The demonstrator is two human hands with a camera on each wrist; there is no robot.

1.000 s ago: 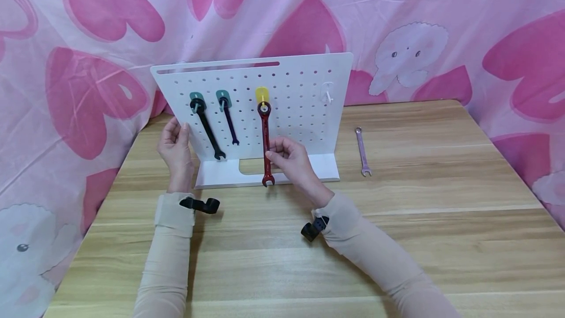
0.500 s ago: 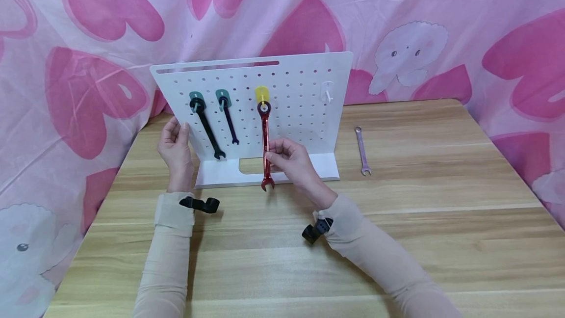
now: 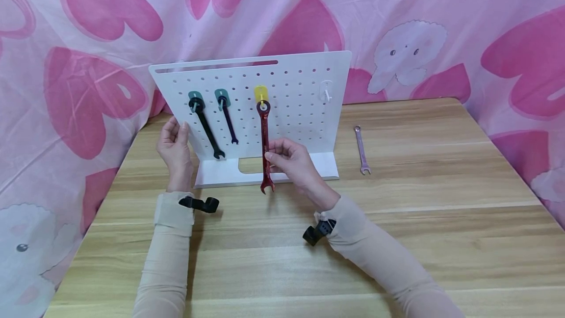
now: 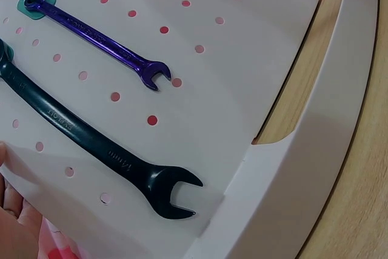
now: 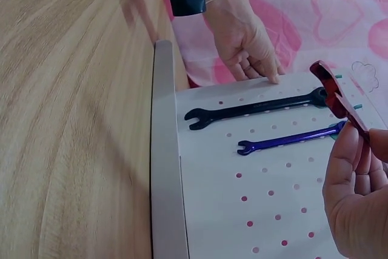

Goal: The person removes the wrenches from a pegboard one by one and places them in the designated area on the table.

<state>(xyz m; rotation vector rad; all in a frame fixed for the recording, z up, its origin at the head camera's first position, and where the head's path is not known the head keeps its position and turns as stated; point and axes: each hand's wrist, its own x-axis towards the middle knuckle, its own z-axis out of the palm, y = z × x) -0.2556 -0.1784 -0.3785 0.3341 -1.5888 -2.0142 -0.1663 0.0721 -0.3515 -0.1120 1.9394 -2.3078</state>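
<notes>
Right hand (image 3: pixel 291 161) pinches the shaft of the red wrench (image 3: pixel 265 146) between thumb and curled fingers. The wrench hangs upright, its ring end at the yellow hook (image 3: pixel 261 93) above the hand, its open end below the hand, over the pegboard (image 3: pixel 291 112) base. Left hand (image 3: pixel 175 147) grips the pegboard's left edge, fingers on its face. Black wrench (image 3: pixel 206 129) and purple wrench (image 3: pixel 228 121) hang between the hands. A silver wrench (image 3: pixel 361 150) lies on the desk (image 3: pixel 397 220), well right of the right hand.
</notes>
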